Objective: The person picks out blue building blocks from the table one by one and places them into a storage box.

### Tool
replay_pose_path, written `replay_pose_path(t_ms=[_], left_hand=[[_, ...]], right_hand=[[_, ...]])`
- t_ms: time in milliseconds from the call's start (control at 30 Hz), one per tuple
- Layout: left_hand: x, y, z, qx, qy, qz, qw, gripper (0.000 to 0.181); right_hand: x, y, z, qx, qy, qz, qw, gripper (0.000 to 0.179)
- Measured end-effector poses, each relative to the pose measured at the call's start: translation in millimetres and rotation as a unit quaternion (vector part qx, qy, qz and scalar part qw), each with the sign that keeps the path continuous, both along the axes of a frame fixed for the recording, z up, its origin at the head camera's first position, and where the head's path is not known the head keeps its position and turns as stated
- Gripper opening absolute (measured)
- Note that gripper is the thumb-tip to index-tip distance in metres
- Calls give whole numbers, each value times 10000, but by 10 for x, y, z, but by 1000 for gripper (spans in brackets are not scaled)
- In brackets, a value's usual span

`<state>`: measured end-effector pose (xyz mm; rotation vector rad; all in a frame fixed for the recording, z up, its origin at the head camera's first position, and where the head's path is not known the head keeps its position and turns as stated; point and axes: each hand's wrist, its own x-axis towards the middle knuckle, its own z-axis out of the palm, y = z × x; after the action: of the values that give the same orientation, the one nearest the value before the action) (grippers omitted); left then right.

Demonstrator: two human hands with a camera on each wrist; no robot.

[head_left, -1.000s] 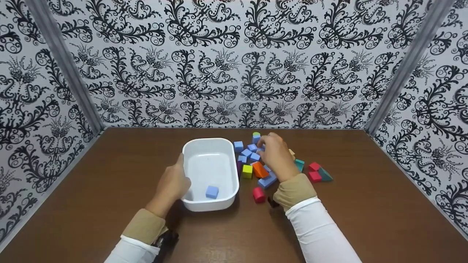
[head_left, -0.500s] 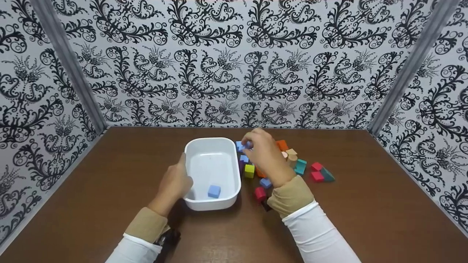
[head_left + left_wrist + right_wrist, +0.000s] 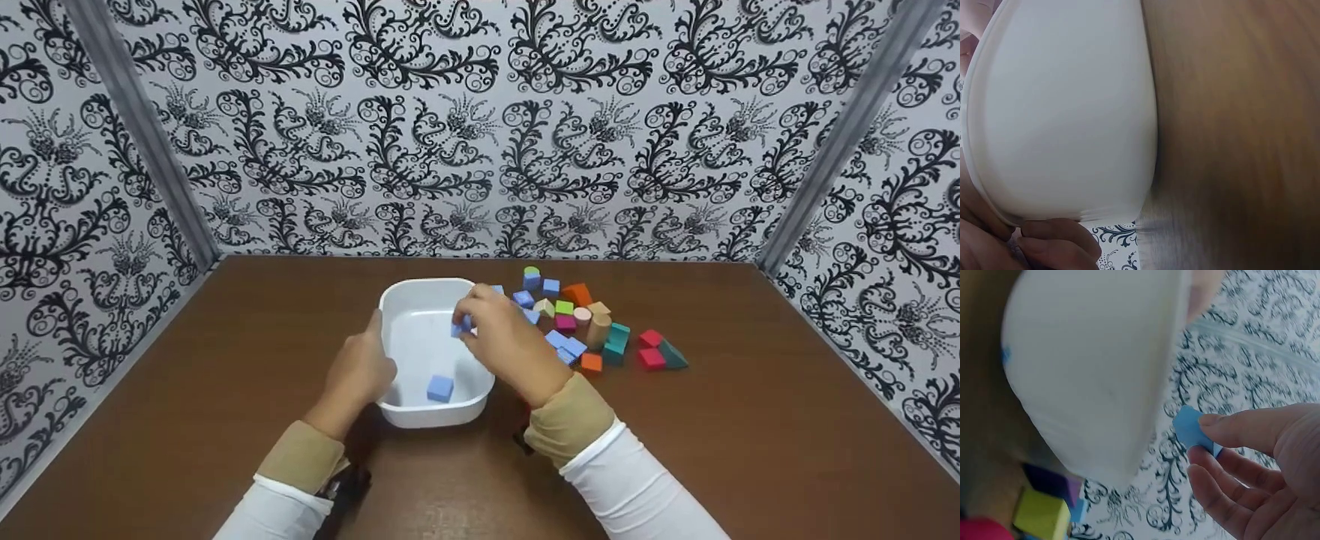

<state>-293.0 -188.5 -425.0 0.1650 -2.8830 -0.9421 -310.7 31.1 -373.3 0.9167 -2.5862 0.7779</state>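
Note:
A white plastic tub stands on the brown table, with one blue block lying on its floor near the front. My left hand grips the tub's left rim; in the left wrist view its curled fingers show at the tub's edge. Over the right part of the tub, my right hand pinches a second blue block between thumb and fingertips. The right wrist view shows that block held above the rim, beside the tub wall.
Right of the tub lies a loose pile of blocks: blue ones, a tan cylinder, teal pieces and orange pieces. Two red blocks and a dark green triangle lie farther right. A patterned wall closes off the back.
My right hand has moved left from the block pile to over the tub, carrying a blue block. The left hand keeps its hold on the rim, and the tub has stayed in place.

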Motion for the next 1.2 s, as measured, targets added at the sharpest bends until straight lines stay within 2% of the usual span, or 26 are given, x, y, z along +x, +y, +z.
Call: replay_pose_path(t_ms=[233, 567, 900, 1200], left_hand=[[-6, 2, 29, -3, 5, -12, 10000, 86], [17, 12, 29, -36, -7, 3, 10000, 85], [19, 13, -2, -107, 83, 45, 9999, 84], [5, 11, -5, -79, 75, 93, 9999, 84]], right_hand=[[15, -144, -147, 199, -422, 391, 9981, 13], [-58, -185, -334, 391, -1155, 69, 9925, 14], [-50, -235, -426, 821, -747, -6, 9938, 13], [-42, -264, -429, 1234, -568, -160, 9906, 12]])
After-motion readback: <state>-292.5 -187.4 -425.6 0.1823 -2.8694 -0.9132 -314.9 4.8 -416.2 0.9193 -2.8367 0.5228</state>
